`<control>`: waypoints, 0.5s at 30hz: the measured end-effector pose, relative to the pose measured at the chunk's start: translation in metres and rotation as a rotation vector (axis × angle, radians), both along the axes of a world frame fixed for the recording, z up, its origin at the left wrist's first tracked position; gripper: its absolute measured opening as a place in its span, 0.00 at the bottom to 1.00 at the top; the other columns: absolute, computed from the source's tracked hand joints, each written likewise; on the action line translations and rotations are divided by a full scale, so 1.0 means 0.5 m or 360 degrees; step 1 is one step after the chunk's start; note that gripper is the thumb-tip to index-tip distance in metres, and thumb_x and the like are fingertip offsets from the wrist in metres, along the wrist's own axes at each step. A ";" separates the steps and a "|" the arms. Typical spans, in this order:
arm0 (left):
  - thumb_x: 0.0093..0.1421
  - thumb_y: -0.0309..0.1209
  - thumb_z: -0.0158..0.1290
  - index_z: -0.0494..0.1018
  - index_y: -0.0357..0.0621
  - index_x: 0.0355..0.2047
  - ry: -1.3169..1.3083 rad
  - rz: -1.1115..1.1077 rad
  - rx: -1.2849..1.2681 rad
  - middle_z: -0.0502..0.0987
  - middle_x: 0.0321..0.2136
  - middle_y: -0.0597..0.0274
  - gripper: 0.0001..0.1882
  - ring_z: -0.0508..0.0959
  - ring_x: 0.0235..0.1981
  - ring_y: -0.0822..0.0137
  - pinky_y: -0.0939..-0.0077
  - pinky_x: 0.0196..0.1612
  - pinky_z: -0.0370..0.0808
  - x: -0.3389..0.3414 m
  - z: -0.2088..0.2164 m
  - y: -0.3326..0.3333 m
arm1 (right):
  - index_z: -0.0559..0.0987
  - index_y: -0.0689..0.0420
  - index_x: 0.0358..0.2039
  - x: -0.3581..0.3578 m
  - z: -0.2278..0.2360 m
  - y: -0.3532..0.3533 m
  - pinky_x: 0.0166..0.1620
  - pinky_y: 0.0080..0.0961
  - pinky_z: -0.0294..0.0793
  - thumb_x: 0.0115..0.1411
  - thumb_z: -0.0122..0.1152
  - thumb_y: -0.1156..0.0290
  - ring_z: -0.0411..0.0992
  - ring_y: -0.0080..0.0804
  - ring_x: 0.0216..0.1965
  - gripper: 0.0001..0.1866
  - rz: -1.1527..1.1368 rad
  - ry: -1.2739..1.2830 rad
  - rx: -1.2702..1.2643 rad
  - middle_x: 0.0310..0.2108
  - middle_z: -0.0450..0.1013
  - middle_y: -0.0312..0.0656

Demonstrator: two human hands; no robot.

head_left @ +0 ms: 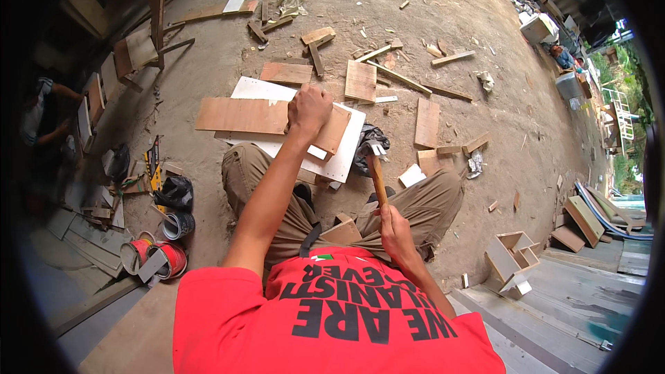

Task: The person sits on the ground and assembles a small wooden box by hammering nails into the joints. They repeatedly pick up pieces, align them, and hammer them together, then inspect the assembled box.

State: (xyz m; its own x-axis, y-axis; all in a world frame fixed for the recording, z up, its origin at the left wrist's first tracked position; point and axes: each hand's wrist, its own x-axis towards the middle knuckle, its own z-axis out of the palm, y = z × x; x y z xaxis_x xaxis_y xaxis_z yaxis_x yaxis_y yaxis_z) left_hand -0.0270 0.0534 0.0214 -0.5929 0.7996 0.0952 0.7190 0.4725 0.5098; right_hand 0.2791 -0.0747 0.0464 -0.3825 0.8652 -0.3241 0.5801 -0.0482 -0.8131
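My right hand (396, 230) is wrapped round the wooden handle of a claw hammer (379, 179), its metal head up beside my knee. My left hand (309, 108) is closed at the meeting of a long plywood board (239, 116) and a shorter wooden board (336, 128). Its fingers are bent away from view, so what they pinch or grip is hidden. Both boards lie over a white panel (345, 162) in front of my crossed legs. A small wood block (342, 231) rests between my thighs.
Wood offcuts, including a square piece (361, 81), litter the ground ahead. A black plastic bag (364, 151) lies by the panel. Red cans (166, 260) and a handsaw (154, 164) are on the left, a small wooden box (512, 257) on the right. Another person's arm (61, 90) shows far left.
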 end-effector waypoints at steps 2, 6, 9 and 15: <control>0.62 0.41 0.44 0.80 0.35 0.33 -0.0061 -0.0027 -0.0040 0.77 0.40 0.40 0.21 0.79 0.41 0.42 0.52 0.46 0.76 0.001 0.001 0.002 | 0.74 0.63 0.40 -0.007 0.032 0.015 0.25 0.34 0.64 0.73 0.40 0.53 0.66 0.33 0.17 0.24 0.0009 0.0038 0.0019 0.15 0.65 0.43; 0.63 0.41 0.43 0.79 0.35 0.33 -0.0088 -0.0044 -0.0042 0.77 0.41 0.40 0.22 0.78 0.42 0.41 0.51 0.48 0.75 -0.002 0.003 -0.005 | 0.72 0.63 0.43 -0.076 0.168 0.060 0.19 0.17 0.53 0.73 0.37 0.51 0.55 0.13 0.15 0.26 0.0110 0.0576 0.0344 0.15 0.59 0.28; 0.63 0.41 0.43 0.79 0.35 0.33 -0.0064 -0.0013 -0.0055 0.77 0.41 0.40 0.22 0.78 0.42 0.41 0.50 0.48 0.74 -0.004 0.001 -0.006 | 0.71 0.65 0.44 -0.121 0.219 0.084 0.17 0.16 0.51 0.73 0.35 0.48 0.55 0.12 0.13 0.28 0.0170 0.0873 0.0762 0.14 0.59 0.28; 0.62 0.42 0.43 0.80 0.34 0.33 -0.0033 -0.0027 -0.0059 0.77 0.41 0.39 0.22 0.79 0.42 0.41 0.50 0.48 0.74 -0.004 -0.005 0.001 | 0.73 0.62 0.39 -0.143 0.085 0.094 0.21 0.23 0.57 0.73 0.38 0.51 0.58 0.19 0.16 0.25 0.0075 0.0404 0.0563 0.15 0.61 0.32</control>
State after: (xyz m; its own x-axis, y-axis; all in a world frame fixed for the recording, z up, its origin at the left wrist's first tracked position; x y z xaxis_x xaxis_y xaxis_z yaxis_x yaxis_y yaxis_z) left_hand -0.0289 0.0539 0.0191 -0.5810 0.8121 0.0531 0.7162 0.4793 0.5073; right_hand 0.2074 -0.0277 0.0888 -0.4532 0.8860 0.0983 0.3548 0.2804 -0.8919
